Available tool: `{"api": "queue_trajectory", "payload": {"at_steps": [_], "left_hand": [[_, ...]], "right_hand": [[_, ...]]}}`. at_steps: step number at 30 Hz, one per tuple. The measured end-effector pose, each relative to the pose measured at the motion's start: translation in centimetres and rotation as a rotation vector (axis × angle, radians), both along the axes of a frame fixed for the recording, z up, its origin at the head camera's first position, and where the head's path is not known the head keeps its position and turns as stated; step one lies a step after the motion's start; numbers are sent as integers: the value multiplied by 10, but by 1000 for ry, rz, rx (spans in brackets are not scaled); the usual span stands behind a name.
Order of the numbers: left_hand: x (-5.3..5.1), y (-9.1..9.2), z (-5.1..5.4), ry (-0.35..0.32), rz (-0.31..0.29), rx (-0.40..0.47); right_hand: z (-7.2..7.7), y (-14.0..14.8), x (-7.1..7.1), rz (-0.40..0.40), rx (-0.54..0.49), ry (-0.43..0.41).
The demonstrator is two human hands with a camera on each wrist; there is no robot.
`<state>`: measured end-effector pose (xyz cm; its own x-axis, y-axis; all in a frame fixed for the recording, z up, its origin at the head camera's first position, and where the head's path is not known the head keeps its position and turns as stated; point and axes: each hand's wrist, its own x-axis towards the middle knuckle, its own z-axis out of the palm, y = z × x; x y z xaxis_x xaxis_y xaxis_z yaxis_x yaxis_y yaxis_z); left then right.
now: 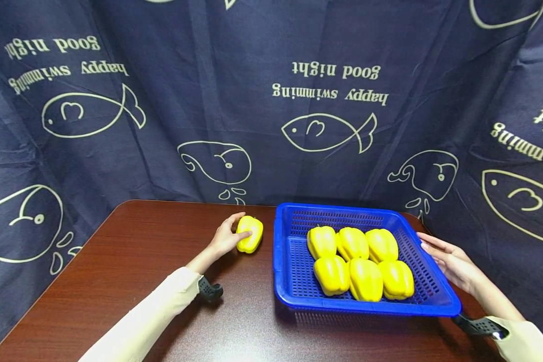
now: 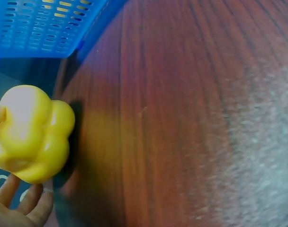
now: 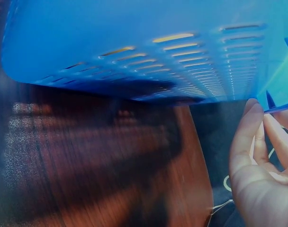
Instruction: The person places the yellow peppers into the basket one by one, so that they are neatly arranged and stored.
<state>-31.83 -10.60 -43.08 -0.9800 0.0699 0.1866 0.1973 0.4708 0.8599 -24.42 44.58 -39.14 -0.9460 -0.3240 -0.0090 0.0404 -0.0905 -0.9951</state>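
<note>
A yellow bell pepper (image 1: 250, 235) is held by my left hand (image 1: 227, 235), thumb on its near side, over the table left of the basket. The left wrist view shows the pepper's (image 2: 32, 135) lobed end, with fingertips (image 2: 37, 203) below it. Several more yellow bell peppers (image 1: 365, 279) lie in two rows inside a blue plastic basket (image 1: 282, 296). My right hand (image 1: 454, 266) is at that basket's right side, its fingers fairly straight and touching the rim. From the right wrist, the thumb tip (image 3: 252, 105) meets the basket's edge under the slotted wall (image 3: 196, 56).
The brown wooden table (image 1: 131, 251) reaches back to a dark blue curtain (image 1: 253, 100) printed with pale fish and lettering. More curtain hangs along the left and right sides. A black strap (image 1: 210, 289) is on the left wrist, and another (image 1: 477, 326) on the right.
</note>
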Motion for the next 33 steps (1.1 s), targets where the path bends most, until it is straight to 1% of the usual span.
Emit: {"api": "queue_trajectory", "payload": {"at_steps": [3, 6, 7, 12, 15, 18, 22, 25, 33], "left_hand": [[-1, 0, 2, -10, 1, -38], [-1, 0, 3, -22, 3, -42], [-1, 0, 3, -27, 5, -33], [0, 0, 0, -71, -3, 73], [0, -1, -2, -86, 0, 107], [0, -1, -4, -77, 5, 122], [2, -1, -5, -63, 6, 163], [4, -1, -7, -52, 14, 178], [9, 1, -9, 13, 34, 165]], "right_hand": [[-1, 0, 0, 9, -16, -1], [-1, 0, 0, 16, -30, -8], [-1, 0, 0, 15, -30, -8], [-1, 0, 0, 21, -33, 0], [-2, 1, 0, 35, -41, 5], [-3, 1, 0, 40, -47, 6], [-2, 0, 0, 30, -47, 0], [-1, -1, 1, 24, -48, -5], [0, -1, 1, 20, -49, -12]]}}
